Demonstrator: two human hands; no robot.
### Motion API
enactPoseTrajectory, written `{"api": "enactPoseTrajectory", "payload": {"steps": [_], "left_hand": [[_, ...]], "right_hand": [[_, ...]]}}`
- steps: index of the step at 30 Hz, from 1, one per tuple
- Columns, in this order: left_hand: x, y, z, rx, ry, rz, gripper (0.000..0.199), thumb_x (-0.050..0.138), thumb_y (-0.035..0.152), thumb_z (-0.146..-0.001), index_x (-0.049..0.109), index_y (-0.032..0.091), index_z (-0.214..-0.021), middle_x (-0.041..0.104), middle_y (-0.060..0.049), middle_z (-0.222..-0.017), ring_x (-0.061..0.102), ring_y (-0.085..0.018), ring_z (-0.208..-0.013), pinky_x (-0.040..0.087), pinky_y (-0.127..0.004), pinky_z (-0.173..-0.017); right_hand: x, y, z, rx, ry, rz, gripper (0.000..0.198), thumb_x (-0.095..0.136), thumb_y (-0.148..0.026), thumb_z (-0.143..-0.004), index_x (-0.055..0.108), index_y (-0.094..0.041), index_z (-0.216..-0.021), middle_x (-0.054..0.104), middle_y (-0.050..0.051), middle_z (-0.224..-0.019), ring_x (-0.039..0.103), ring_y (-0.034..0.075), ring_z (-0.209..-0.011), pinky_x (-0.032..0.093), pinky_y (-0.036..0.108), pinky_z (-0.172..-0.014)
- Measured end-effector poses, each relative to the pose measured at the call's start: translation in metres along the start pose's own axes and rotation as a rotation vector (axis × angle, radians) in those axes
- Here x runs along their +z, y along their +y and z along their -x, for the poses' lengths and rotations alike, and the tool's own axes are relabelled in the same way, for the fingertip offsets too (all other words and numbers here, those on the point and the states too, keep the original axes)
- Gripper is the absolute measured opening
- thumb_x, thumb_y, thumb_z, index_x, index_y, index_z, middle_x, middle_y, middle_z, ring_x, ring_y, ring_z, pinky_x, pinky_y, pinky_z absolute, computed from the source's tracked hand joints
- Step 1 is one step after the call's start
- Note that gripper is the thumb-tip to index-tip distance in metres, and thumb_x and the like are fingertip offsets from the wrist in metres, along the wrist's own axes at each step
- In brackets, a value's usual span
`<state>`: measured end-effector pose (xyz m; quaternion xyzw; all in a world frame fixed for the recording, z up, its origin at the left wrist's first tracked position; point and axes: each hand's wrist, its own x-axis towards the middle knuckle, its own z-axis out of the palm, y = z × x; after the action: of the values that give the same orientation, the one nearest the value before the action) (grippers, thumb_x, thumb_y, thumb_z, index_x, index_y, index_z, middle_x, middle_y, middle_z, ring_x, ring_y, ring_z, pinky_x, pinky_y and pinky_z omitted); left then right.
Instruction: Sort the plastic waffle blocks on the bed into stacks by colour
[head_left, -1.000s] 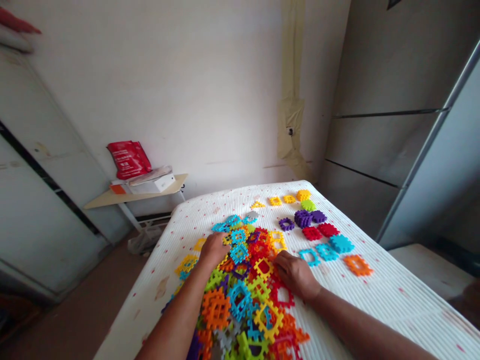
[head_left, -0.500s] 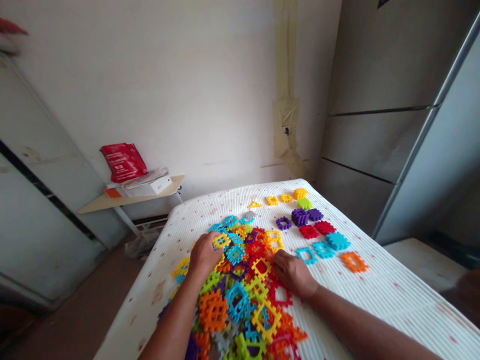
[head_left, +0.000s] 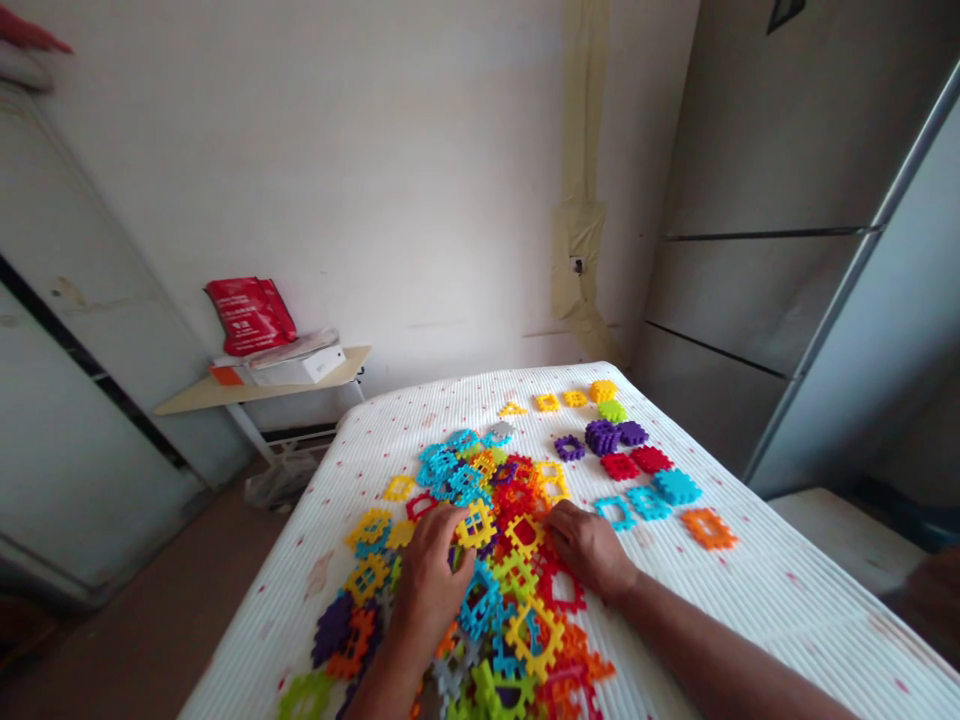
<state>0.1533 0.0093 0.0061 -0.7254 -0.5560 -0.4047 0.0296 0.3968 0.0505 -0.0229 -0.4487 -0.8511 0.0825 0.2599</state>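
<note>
While the left hand (head_left: 435, 565) reaches over the loose pile of toothed plastic pieces (head_left: 480, 595), its fingers meet the left edge of a yellow window piece (head_left: 476, 524); the thumb stands apart from the forefinger, and I cannot tell whether they pinch the piece. That window piece lies or hovers over the middle of the pile, just left of a yellow frame (head_left: 524, 535).

The right hand (head_left: 592, 550) rests at the pile's right edge, its fingers curled close together beside a red frame (head_left: 564, 588); their tips are hidden, so what they grip, if anything, cannot be told.

Right of the pile, on the bench's white ribbed cloth (head_left: 757, 600), sit groups by colour: an orange square (head_left: 709, 528) nearest, then blue pieces (head_left: 649, 502), red pieces (head_left: 619, 466), purple pieces (head_left: 602, 436), a lime piece (head_left: 611, 410), and yellow pieces (head_left: 575, 398) along the far side. Well beyond, a red bag (head_left: 251, 315) stands by a white box (head_left: 300, 367).
</note>
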Motion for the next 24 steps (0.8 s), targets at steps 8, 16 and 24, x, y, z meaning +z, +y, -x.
{"api": "enactPoseTrajectory", "payload": {"steps": [8, 16, 24], "left_hand": [[0.000, -0.002, 0.003, 0.050, 0.010, -0.006, 0.034, 0.052, 0.010, -0.071, 0.058, 0.020, -0.103, 0.065, -0.008, -0.102, 0.060, -0.022, -0.099, 0.051, -0.039, -0.086], [0.002, 0.008, 0.007, 0.140, 0.027, 0.024, 0.035, 0.054, 0.008, -0.069, 0.055, 0.021, -0.102, 0.064, -0.007, -0.099, 0.061, -0.022, -0.096, 0.052, -0.038, -0.084], [-0.004, 0.013, 0.005, 0.150, 0.036, 0.078, 0.033, 0.055, 0.009, -0.069, 0.056, 0.021, -0.099, 0.065, -0.007, -0.098, 0.062, -0.021, -0.095, 0.053, -0.036, -0.083]], "right_hand": [[-0.010, -0.008, -0.001, -0.092, 0.103, -0.102, 0.019, 0.040, -0.022, -0.091, 0.059, -0.018, -0.094, 0.062, 0.008, -0.092, 0.059, 0.017, -0.083, 0.047, 0.027, -0.072], [-0.012, -0.052, -0.013, -0.290, -0.007, -0.140, 0.051, 0.061, -0.037, -0.077, 0.052, -0.017, -0.123, 0.053, 0.013, -0.127, 0.053, 0.026, -0.109, 0.046, 0.039, -0.091], [-0.010, -0.053, -0.018, -0.282, 0.027, -0.131, 0.044, 0.055, -0.031, -0.084, 0.050, -0.018, -0.126, 0.052, 0.014, -0.128, 0.051, 0.025, -0.114, 0.043, 0.042, -0.096]]}}
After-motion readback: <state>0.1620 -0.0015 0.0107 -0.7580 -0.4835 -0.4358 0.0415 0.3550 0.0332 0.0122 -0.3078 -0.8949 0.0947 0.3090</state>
